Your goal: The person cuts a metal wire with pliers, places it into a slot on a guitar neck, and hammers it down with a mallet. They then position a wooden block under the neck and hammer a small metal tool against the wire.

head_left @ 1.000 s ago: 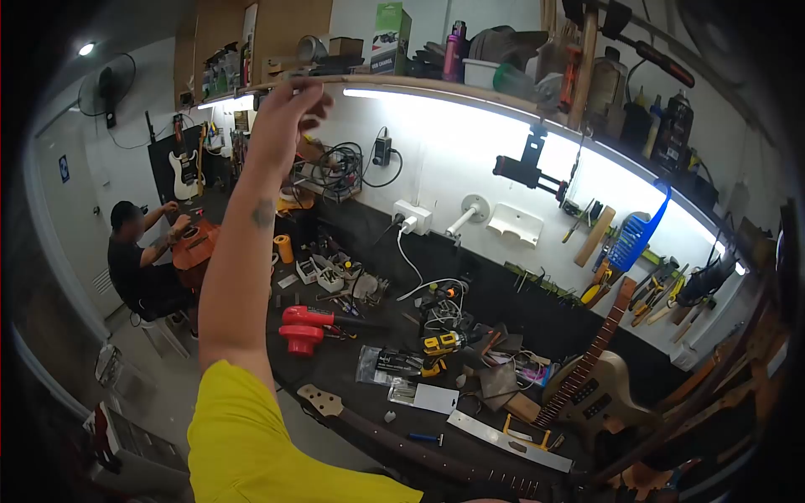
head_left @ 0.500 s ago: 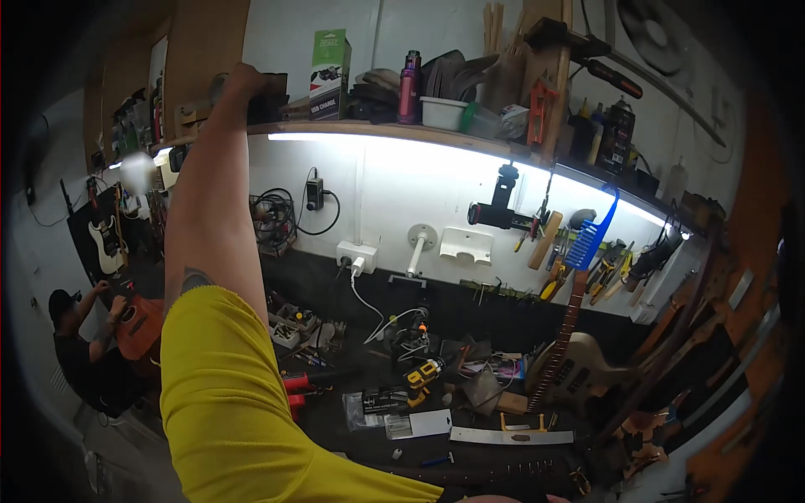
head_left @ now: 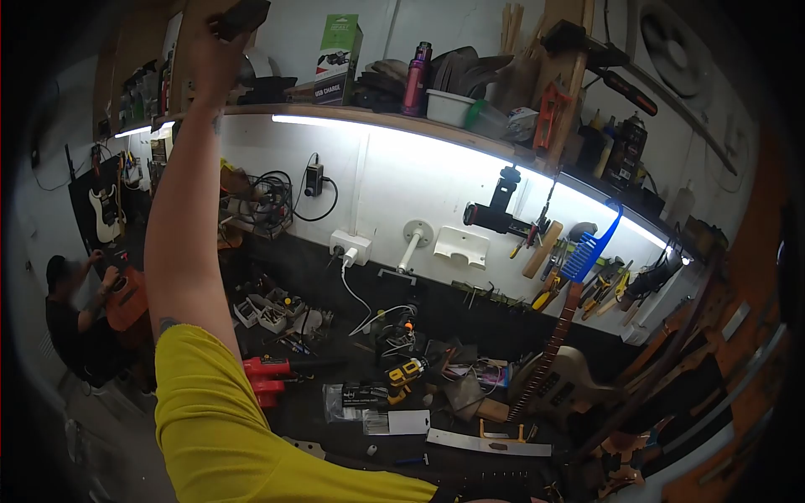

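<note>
My left hand [head_left: 216, 63], at the end of a raised arm in a yellow sleeve, is up above the shelf at the upper left. It is closed around a dark, block-shaped object [head_left: 245, 17] whose exact kind I cannot make out. The hand is slightly smeared by motion. Just below and beside it, on the wooden shelf [head_left: 369, 119], are a dark box-like item [head_left: 272, 89] and a green and black USB charger box [head_left: 338, 59]. My right hand does not show.
On the bench lie a yellow drill [head_left: 406, 371], a red tool [head_left: 267, 367], a metal straightedge [head_left: 489, 442] and small packets. An electric guitar [head_left: 570, 377] leans at the right. A blue comb-like tool [head_left: 587, 251] hangs below the shelf. Another person [head_left: 75, 323] handles an orange-brown guitar at the left.
My left hand has risen from the shelf and now holds a dark block up above it. The view has shifted slightly, so the bench sits a little further left.
</note>
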`<act>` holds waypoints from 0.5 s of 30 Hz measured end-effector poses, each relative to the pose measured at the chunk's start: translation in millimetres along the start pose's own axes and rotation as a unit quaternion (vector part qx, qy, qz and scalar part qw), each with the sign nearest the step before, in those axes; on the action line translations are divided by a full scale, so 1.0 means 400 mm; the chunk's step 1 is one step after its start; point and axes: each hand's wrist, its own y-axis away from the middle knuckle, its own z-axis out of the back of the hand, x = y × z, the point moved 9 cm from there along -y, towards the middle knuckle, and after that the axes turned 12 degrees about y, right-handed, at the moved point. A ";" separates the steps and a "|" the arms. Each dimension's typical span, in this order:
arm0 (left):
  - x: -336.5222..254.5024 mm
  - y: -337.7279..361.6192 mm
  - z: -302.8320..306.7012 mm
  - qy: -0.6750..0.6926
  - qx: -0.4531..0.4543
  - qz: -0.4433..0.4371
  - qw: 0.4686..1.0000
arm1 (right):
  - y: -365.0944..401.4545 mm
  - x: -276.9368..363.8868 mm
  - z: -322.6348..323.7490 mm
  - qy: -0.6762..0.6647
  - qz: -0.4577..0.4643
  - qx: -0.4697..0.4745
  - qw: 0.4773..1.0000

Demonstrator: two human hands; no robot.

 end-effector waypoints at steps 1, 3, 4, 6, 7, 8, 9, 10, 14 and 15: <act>-0.042 0.003 0.049 0.011 -0.018 -0.030 0.999 | 0.004 0.019 0.004 -0.029 -0.008 -0.008 1.000; -0.153 0.021 0.149 0.011 -0.034 -0.064 0.997 | -0.022 0.012 0.059 -0.003 0.000 0.033 0.999; -0.226 0.041 0.187 0.028 -0.026 -0.024 0.999 | -0.045 -0.004 0.094 0.018 0.011 0.067 0.998; -0.352 0.100 0.256 0.036 -0.020 -0.052 0.998 | -0.122 -0.176 0.300 0.033 -0.020 -0.014 0.999; -0.411 0.145 0.291 0.024 -0.016 -0.050 0.998 | -0.127 -0.231 0.401 0.047 -0.047 -0.106 0.992; -0.478 0.202 0.324 0.083 -0.001 -0.034 0.996 | -0.131 -0.212 0.415 0.054 -0.057 -0.100 0.992; -0.538 0.262 0.360 0.141 0.013 -0.017 0.990 | -0.145 -0.139 0.405 0.192 -0.075 -0.144 0.968; -0.568 0.328 0.388 0.181 0.044 0.032 0.982 | -0.156 -0.070 0.387 0.325 -0.092 -0.182 0.924; -0.724 0.710 0.462 0.336 0.090 0.231 0.909 | -0.199 -0.122 0.526 0.539 -0.032 -0.206 0.816; -0.758 0.821 0.460 0.338 0.152 0.273 0.888 | -0.217 -0.140 0.546 0.548 -0.027 -0.203 0.811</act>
